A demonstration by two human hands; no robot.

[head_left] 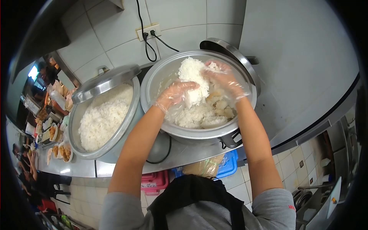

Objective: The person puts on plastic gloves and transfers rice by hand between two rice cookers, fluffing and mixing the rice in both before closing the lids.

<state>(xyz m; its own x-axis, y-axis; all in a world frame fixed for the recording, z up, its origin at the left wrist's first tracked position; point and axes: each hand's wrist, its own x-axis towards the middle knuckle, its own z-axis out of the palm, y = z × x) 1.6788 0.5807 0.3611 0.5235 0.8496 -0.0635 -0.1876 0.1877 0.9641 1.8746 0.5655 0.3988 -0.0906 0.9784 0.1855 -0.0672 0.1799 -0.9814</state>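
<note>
A big round metal pot (150, 90) with white rice (199, 115) in its bottom stands in front of me. Above that rice, a large clump of rice (193, 76) is between my two hands, which wear clear plastic gloves. My left hand (175, 94) is curved against the clump's lower left side. On its upper right side is my right hand (224, 76), with rice at its fingers. To the left, a second pot (74, 130) is filled with rice (103, 119), and a metal lid (105, 85) rests tilted over its back rim.
Another lid (234, 53) leans behind the big pot. Cords run to a wall socket (148, 32). A large grey surface (295, 76) rises at the right. Food containers (61, 151) sit on the counter at left. People are visible at far left. Blue (230, 165) and pink (155, 180) bins are below.
</note>
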